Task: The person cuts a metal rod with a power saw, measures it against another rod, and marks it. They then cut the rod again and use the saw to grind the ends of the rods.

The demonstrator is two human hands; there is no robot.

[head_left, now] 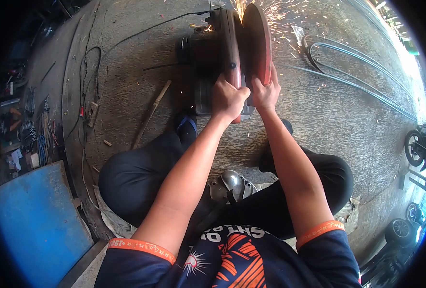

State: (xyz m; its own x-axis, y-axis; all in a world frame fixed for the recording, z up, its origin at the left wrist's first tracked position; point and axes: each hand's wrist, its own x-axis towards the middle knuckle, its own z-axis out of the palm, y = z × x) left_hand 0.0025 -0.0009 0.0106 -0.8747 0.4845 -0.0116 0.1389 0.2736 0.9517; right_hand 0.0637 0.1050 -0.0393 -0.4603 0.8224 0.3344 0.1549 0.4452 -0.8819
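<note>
A red cut-off saw stands on the concrete floor in front of me, with bright sparks flying from its far end. My left hand is wrapped round its red handle, the thumb pointing right. Just to the right, my right hand has its fingers closed at the lower edge of a large red disc-shaped part, which stands upright beside the saw body. Whether that part is a guard or the disc itself, I cannot tell. The two hands are close together. Both forearms reach forward between my bent knees.
Bent metal rods lie on the right. A wooden stick and a black cable are on the left. Near my lap sits a metal part. A blue panel, scattered tools and a motorcycle wheel stand farther out.
</note>
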